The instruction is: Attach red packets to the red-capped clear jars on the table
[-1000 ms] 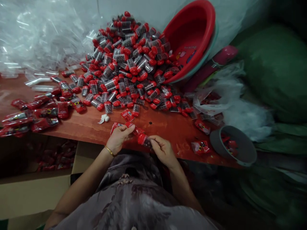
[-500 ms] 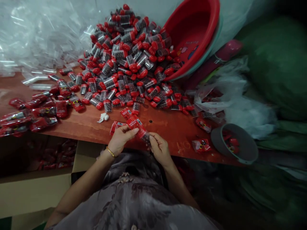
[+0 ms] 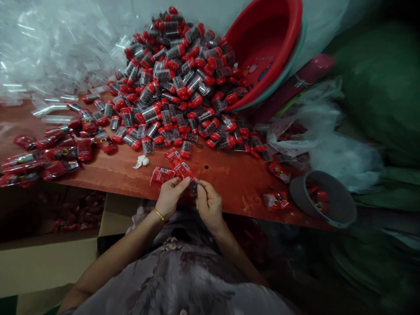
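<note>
At the table's front edge, my left hand (image 3: 171,194), with a gold bangle at its wrist, pinches a red printed packet (image 3: 184,171) with a barcode label. My right hand (image 3: 208,202) is closed on the packet's near end, where dark contents (image 3: 193,187) show between the fingers. The fingers hide much of this end. Just beyond lies another red packet (image 3: 172,154), touching or overlapping the held one; I cannot tell if they are joined. Left of my left hand lies a flat red packet (image 3: 162,175).
Behind rises a heap of clear red-capped tubes (image 3: 167,76) with dark contents. Clear empty sleeves (image 3: 52,57) and finished-looking red packets (image 3: 59,153) lie left. A tilted red basin (image 3: 272,39), a grey bowl (image 3: 303,208) and plastic bags (image 3: 328,140) stand right. Below left is a cardboard box (image 3: 118,214).
Both hands have drawn closer together and a little nearer my body. My right hand has shifted left, covering more of the packet's dark end.
</note>
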A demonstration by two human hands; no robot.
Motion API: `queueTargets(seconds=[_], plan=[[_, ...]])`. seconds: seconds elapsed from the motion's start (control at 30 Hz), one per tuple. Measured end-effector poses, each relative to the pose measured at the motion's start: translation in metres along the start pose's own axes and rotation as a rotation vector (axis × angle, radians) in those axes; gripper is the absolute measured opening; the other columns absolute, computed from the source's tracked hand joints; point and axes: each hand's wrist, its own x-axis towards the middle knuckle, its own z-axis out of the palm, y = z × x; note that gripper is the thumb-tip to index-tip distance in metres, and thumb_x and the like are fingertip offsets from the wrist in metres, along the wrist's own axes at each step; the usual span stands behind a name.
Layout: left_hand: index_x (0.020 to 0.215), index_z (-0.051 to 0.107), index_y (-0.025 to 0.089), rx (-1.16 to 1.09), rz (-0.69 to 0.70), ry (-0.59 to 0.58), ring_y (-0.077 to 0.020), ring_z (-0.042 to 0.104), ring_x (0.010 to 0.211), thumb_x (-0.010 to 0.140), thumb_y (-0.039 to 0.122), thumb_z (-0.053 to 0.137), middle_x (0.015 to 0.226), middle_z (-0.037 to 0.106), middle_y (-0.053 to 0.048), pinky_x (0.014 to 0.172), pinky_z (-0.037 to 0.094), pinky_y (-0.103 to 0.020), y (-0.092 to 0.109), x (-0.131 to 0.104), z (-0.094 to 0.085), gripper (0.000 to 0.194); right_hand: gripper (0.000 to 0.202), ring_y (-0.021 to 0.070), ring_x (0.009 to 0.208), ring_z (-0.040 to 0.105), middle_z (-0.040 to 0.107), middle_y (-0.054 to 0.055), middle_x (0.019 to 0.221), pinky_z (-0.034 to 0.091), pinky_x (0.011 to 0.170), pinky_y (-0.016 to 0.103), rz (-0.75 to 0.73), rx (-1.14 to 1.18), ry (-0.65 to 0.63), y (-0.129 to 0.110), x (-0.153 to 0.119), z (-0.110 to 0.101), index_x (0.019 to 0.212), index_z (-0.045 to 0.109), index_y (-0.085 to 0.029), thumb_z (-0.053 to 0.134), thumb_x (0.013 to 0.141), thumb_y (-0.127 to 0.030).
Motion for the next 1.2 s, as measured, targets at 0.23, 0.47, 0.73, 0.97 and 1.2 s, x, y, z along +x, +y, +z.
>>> queueTargets(seconds=[0.23, 0.47, 0.73, 0.97, 1.2], plan=[[0.075, 0.071, 0.012, 0.016, 0.060, -0.042, -0.0132, 0.062, 0.066, 0.055, 0.040, 0.082, 0.071, 0.071, -0.004, 0.074, 0.049, -0.027, 0.005, 0.003, 0.000, 0.036, 0.023, 0.0180, 0.076, 0.066, 0.069, 0.007, 0.085, 0.052, 0.067, 0.029, -0.149, -0.056, -0.014, 0.000, 0.000, 0.004, 0.101, 0.058, -0.019, 0.040, 0.091, -0.028], [0.066, 0.067, 0.011, 0.136, 0.033, -0.133, -0.0096, 0.054, 0.050, 0.058, 0.039, 0.080, 0.057, 0.063, -0.001, 0.052, 0.046, -0.023, 0.006, 0.002, -0.003, 0.032, 0.027, 0.0096, 0.043, 0.050, 0.058, -0.002, 0.062, 0.043, 0.042, 0.022, 0.112, 0.323, -0.072, -0.005, 0.000, 0.010, 0.101, 0.059, -0.021, 0.040, 0.093, -0.038], [0.068, 0.062, 0.012, 0.102, 0.088, -0.131, -0.0055, 0.042, 0.036, 0.065, 0.053, 0.070, 0.047, 0.050, 0.005, 0.035, 0.036, -0.019, -0.002, -0.007, -0.003, 0.042, 0.028, 0.0059, 0.036, 0.040, 0.045, -0.008, 0.051, 0.035, 0.037, 0.018, 0.201, 0.469, -0.031, -0.011, -0.002, 0.017, 0.089, 0.058, -0.020, 0.043, 0.091, -0.043], [0.056, 0.050, 0.015, 0.079, 0.155, -0.058, -0.0058, 0.043, 0.035, 0.064, 0.056, 0.070, 0.044, 0.046, 0.006, 0.035, 0.037, -0.019, -0.001, -0.009, -0.005, 0.046, 0.025, 0.0070, 0.040, 0.045, 0.053, -0.005, 0.058, 0.037, 0.038, 0.020, 0.182, 0.393, -0.038, -0.015, 0.003, 0.022, 0.092, 0.058, -0.020, 0.043, 0.090, -0.040], [0.056, 0.048, 0.016, 0.042, 0.133, -0.048, -0.0053, 0.042, 0.033, 0.061, 0.057, 0.072, 0.045, 0.047, 0.006, 0.033, 0.034, -0.018, -0.003, -0.008, -0.004, 0.048, 0.027, 0.0067, 0.038, 0.042, 0.048, -0.008, 0.051, 0.033, 0.038, 0.019, 0.212, 0.422, 0.002, -0.014, 0.000, 0.025, 0.093, 0.057, -0.021, 0.042, 0.091, -0.042]])
